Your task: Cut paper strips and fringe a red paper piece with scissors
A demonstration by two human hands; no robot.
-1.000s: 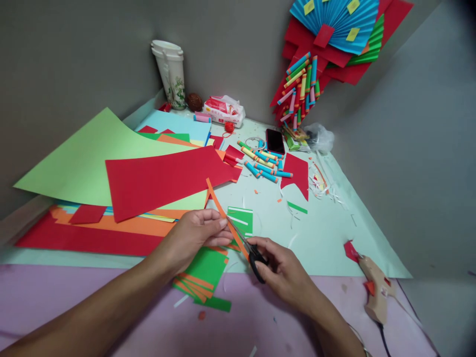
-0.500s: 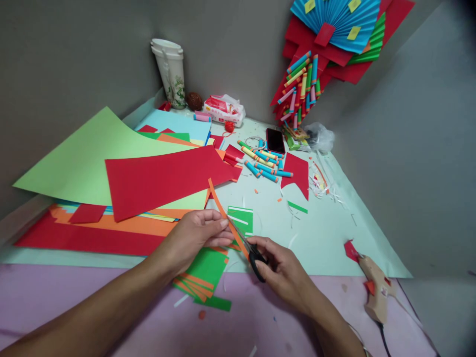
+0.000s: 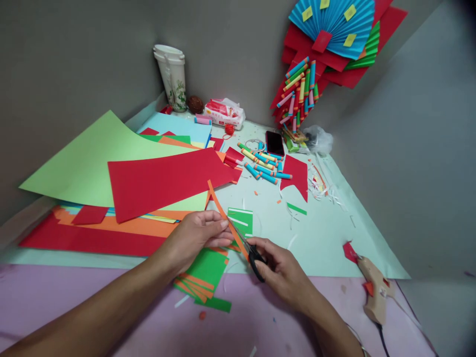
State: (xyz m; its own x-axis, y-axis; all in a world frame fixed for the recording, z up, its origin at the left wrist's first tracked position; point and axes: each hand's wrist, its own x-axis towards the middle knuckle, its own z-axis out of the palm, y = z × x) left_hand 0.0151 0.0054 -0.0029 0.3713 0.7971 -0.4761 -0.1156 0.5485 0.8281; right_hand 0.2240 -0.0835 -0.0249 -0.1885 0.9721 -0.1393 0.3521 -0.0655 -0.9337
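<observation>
My left hand (image 3: 208, 229) pinches a narrow orange paper strip (image 3: 217, 201) between thumb and fingers. The strip slants from upper left down to the scissors. In my right hand (image 3: 277, 263) are black-handled scissors (image 3: 256, 263), their blades lying along the strip's lower part. Below my left hand, green paper pieces (image 3: 208, 265) carry several cut orange strips (image 3: 197, 286). Another green piece (image 3: 241, 218) with white strips on it lies just beyond my hands.
Red card (image 3: 167, 186) and a light green sheet (image 3: 74, 163) cover the left. Rolled paper tubes (image 3: 266, 163) lie near a phone (image 3: 274, 143). A glue gun (image 3: 374, 290) rests at right. A fan decoration (image 3: 330, 29), a cup (image 3: 171, 79) and a tissue pack (image 3: 225, 113) are behind.
The view has shifted slightly, so the background sits a little lower. Both hands, the strip and the scissors hold nearly the same position.
</observation>
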